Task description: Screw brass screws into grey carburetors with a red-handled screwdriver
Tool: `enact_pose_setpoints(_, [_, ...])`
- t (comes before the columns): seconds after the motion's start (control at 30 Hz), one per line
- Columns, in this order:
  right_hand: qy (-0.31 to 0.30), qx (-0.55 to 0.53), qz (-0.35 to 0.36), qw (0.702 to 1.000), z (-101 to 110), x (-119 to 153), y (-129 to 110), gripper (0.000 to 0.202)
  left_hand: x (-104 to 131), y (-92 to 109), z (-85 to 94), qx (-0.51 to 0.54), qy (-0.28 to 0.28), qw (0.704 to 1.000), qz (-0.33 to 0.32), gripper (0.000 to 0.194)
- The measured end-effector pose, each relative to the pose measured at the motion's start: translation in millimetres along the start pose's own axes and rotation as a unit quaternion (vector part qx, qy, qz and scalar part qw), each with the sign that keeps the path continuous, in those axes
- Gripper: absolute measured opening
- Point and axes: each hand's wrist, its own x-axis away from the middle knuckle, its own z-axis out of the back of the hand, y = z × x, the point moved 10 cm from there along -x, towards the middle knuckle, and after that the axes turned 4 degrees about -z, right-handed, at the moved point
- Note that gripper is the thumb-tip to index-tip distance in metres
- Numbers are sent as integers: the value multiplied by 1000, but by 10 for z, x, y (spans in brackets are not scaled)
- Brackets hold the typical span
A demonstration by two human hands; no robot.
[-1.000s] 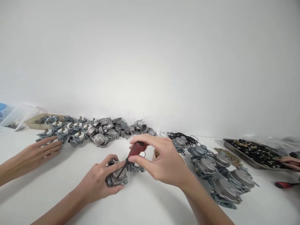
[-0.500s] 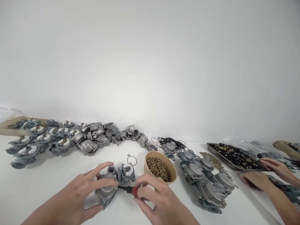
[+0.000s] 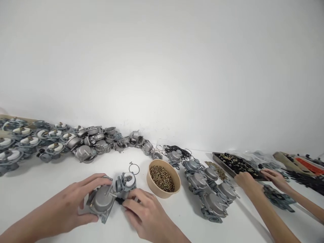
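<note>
My left hand [image 3: 73, 202] is closed around a grey metal carburetor [image 3: 102, 199], thumb in front and fingers over its far edge. Its domed float bowl faces up, and a small brass screw shows at its left side. Close to its right side, my right hand [image 3: 146, 212] has its fingers curled round a screwdriver [image 3: 119, 200]; only a dark part shows by the fingertips, while the handle is hidden. Just beyond those fingers stands a second carburetor [image 3: 126, 182], uncovered, with a white float. A thin black ring gasket [image 3: 134, 168] lies behind it.
A round tub [image 3: 163, 194] of brass screws stands right of centre. Bowl-covered carburetors [image 3: 212, 204] sit further right. Open carburetors [image 3: 30, 141] and loose float bowls [image 3: 84, 152] line the left and back. At right, a co-worker's hands [image 3: 246, 182] are at a dark tray [image 3: 225, 165].
The view has turned slightly right. My right hand has closed in beside the carburetor, and the screwdriver's red handle no longer shows. A co-worker's hand has moved onto the tray's edge.
</note>
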Motion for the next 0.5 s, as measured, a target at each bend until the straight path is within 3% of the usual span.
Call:
enact_pose_setpoints(0.13, [64, -93, -6, 994, 200, 38, -79, 62, -41, 86, -32, 90, -63, 994, 23, 72])
enact_pose_setpoints(0.27, [-22, -124, -39, 991, -53, 21, -246, 98, -40, 222, -165, 134, -134, 980, 67, 91])
enact_pose_setpoints(0.37, [-61, -131, -80, 986, -224, -7, -367, 98, -26, 332, -239, 158, -154, 973, 72, 96])
enact_pose_setpoints(0.5, [31, -140, -110, 984, -49, 76, -436, 76, -16, 387, -239, 136, -143, 980, 31, 95])
